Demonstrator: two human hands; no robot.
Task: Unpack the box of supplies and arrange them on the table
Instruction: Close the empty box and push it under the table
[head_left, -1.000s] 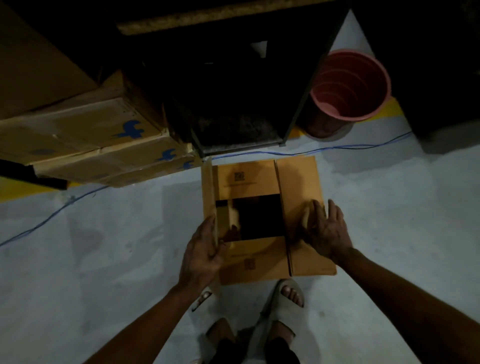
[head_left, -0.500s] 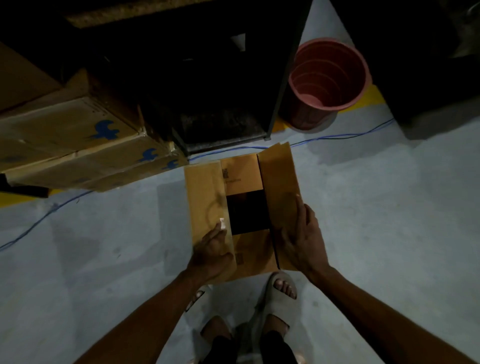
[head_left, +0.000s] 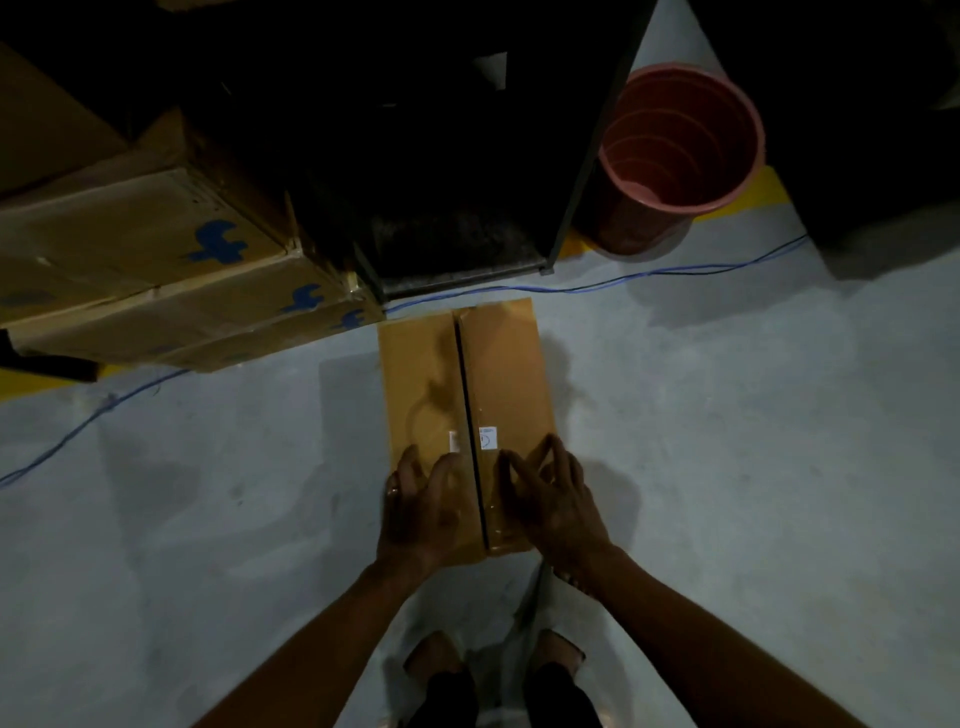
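Observation:
A brown cardboard box (head_left: 498, 374) lies on the grey floor in front of my feet. Its two long top flaps are folded down and meet along a dark middle seam, hiding the inside. My left hand (head_left: 423, 512) rests on the near end of the left flap with its fingers spread. My right hand (head_left: 550, 499) rests on the near end of the right flap, fingers spread and slightly bent. Small white labels sit beside the seam just beyond my fingertips.
Stacked cardboard cartons (head_left: 156, 270) with blue logos stand at the left. A dark metal rack (head_left: 452, 249) is behind the box. A red bucket (head_left: 675, 156) stands at the back right. A blue cable (head_left: 623, 283) runs across the floor behind the box.
The box was open with its dark inside showing; both long flaps have now been folded down shut. Both hands moved inward onto the near end of the flaps.

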